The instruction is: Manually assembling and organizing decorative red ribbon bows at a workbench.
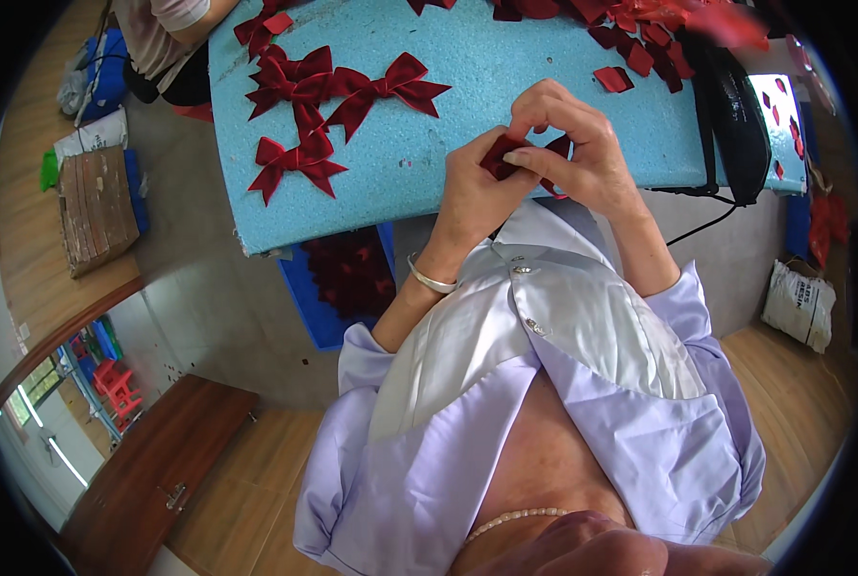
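Both hands meet over the near edge of the light blue foam-topped table (390, 182). They work on a dark red velvet ribbon (497, 159), partly folded and mostly hidden by the fingers. My left hand (475, 182) is closed round its left part. My right hand (582, 154) pinches it with thumb and forefinger, and a loop of ribbon shows below the right fingers. Left of my hands lie several finished velvet bows (390, 88) in a loose cluster, with one bow (296, 167) nearest the table's left edge.
Small red velvet pieces (613, 80) are scattered at the far right, beside a black bag (739, 134). A blue crate (321, 322) with dark red pieces stands under the table. Another person's arm (193, 19) is at the far left. A wooden door (165, 470) lies lower left.
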`<state>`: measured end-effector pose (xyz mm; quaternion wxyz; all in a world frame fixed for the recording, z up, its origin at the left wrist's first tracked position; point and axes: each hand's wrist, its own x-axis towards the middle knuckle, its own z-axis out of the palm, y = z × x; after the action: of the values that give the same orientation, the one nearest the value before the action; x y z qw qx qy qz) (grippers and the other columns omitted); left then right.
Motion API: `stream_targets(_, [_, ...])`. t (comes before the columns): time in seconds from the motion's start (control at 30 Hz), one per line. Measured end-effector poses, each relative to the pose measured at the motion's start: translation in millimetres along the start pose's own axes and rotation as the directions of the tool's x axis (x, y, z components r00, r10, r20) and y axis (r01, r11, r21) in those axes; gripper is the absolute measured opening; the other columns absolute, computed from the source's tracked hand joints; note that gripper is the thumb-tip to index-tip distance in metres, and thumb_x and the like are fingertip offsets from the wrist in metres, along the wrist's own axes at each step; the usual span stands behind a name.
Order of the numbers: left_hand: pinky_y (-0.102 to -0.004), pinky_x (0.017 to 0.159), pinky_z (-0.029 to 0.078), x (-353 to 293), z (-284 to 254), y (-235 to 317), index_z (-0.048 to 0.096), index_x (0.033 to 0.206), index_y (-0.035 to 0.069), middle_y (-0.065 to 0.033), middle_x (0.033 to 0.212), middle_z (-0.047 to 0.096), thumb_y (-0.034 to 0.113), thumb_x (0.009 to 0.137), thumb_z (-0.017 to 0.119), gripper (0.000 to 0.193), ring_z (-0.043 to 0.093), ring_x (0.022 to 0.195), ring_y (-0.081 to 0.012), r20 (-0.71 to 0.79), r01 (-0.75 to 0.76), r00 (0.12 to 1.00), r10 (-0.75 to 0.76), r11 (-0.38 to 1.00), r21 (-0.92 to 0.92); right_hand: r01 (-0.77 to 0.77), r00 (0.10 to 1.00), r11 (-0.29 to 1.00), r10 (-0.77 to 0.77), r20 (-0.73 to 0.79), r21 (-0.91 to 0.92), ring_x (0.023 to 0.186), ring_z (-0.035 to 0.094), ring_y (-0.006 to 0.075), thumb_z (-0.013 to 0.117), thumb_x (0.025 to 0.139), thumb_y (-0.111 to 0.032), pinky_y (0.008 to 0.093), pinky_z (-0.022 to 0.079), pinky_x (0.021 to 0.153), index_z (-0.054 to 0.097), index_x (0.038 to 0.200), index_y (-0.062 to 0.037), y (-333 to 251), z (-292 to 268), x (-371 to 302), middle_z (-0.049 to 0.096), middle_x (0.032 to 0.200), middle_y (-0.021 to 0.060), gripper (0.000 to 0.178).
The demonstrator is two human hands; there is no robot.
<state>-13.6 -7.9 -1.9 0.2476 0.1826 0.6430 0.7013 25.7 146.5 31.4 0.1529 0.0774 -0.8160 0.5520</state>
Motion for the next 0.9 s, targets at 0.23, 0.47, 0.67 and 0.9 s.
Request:
stream_targets(0.23, [-0.026, 0.058, 0.049, -1.0, -7.6, -17.1, 0.064, 0.084, -0.003, -0.003, 0.071, 0.064, 0.006, 0.081, 0.075, 0.015, 0.056, 0.067, -0.0057, -0.012, -0.066, 0.998, 0.066, 0.998, -0.002, -0.17, 0.979, 0.971, 0.147, 0.14, 0.17, 0.077, 0.051, 0.0136, 0.071, 0.077, -0.001, 0.027, 0.042, 0.07, 0.062, 0.087, 0.0001, 2.7, -2.4, 0.3, 0.056, 0.086, 0.0043, 0.014])
stream_targets(0.47, [-0.0267, 0.055, 0.046, -4.3, -0.9, 2.2, 0.061, 0.075, -0.003, -0.0028, 0.065, 0.061, 0.006, 0.081, 0.077, 0.019, 0.051, 0.062, -0.0054, 0.029, 0.033, 0.999, -0.033, 0.999, 0.017, -0.491, 0.86, 0.726, 0.49, 0.139, 0.482, 0.075, 0.051, 0.0105, 0.068, 0.085, -0.006, 0.0254, 0.041, 0.068, 0.061, 0.083, 0.0005, 4.4, 2.4, -7.6, 0.056, 0.08, 0.0011, 0.01])
stream_targets(0.67, [-0.02, 0.062, 0.049, -7.4, -13.4, -8.9, 0.07, 0.097, -0.001, 0.0022, 0.079, 0.067, 0.006, 0.087, 0.072, 0.012, 0.057, 0.072, -0.003, 0.116, 0.06, 0.991, -0.065, 0.997, 0.043, -0.532, 0.845, 0.643, 0.444, 0.298, 0.551, 0.075, 0.056, 0.0078, 0.07, 0.086, -0.01, 0.0225, 0.045, 0.068, 0.064, 0.085, -0.0005, 5.7, -2.0, -7.4, 0.063, 0.082, 0.0013, 0.011])
stream_targets(0.9, [-0.0198, 0.058, 0.046, -10.9, -15.0, -5.3, 0.069, 0.1, 0.0, 0.0033, 0.08, 0.065, 0.007, 0.089, 0.07, 0.013, 0.054, 0.068, -0.0026, 0.189, 0.06, 0.98, -0.068, 0.997, 0.046, -0.522, 0.847, 0.741, 0.391, 0.36, 0.423, 0.072, 0.052, 0.0058, 0.071, 0.085, -0.011, 0.0215, 0.043, 0.067, 0.063, 0.083, -0.0018, 8.7, -5.0, -6.6, 0.06, 0.08, -0.0015, 0.013])
